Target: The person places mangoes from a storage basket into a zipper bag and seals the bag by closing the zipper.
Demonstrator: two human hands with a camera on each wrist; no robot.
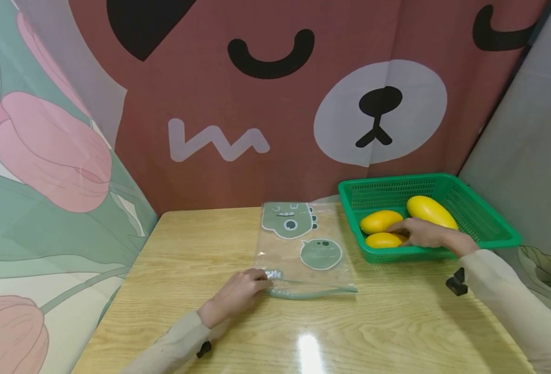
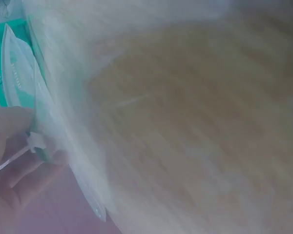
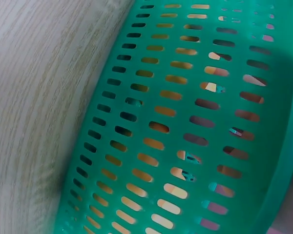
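Observation:
A clear zip bag printed with green cartoon shapes lies flat on the table. My left hand pinches the left end of its zip edge; in the left wrist view, thumb and fingers hold the bag's edge. On the right, my right hand reaches over the rim of a green plastic basket. Its fingers curl over the right end of the front yellow mango. Another mango lies just behind, and a larger one to the right. The basket wall hides the hand's grip in the right wrist view.
The wooden table ends at a brown cartoon-bear curtain behind. Tulip-patterned cloth hangs on the left, grey cloth on the right. The basket's left rim stands close beside the bag.

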